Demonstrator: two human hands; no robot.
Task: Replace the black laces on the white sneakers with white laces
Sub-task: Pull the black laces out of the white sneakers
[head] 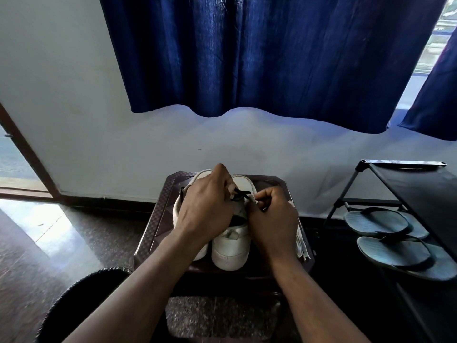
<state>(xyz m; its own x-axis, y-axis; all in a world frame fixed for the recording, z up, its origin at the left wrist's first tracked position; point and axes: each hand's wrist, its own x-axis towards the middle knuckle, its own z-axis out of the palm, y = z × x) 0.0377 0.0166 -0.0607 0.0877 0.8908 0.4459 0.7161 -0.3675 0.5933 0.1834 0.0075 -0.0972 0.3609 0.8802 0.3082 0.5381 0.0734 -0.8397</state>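
As left hand (205, 206) grips sneaker (231, 251), right (272, 224) pinches (lace (241, 194)?).

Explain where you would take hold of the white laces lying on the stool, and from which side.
I would pinch the white laces at their near ends, from the right: they lie lengthwise on the stool, with the sneaker and right hand crowding their left.

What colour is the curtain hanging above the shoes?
Deep blue: the curtain shows plainly in the head view.
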